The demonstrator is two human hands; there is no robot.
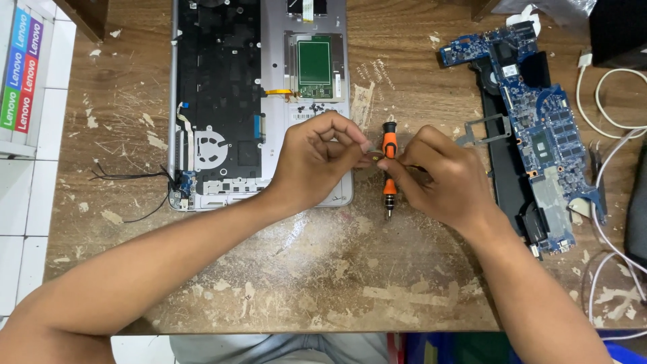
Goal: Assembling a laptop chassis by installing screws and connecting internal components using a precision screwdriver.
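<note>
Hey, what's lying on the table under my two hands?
An orange and black screwdriver lies under the fingertips; the left hand covers the open laptop case corner. The right hand hides its table patch.

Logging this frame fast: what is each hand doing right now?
Left hand: fingers pinched shut on a small part, too small to identify.
Right hand: closed, fingertips at the same part, over the orange screwdriver; holding it or not cannot be told.

A worn wooden table [303, 283] fills most of the view, its brown top scratched and flecked with pale patches where the finish has chipped away. To the left, past the table's edge, lies a white tiled floor [20, 222] with dark grout lines. The light is even and bright, casting only soft shadows on the wood.
</note>
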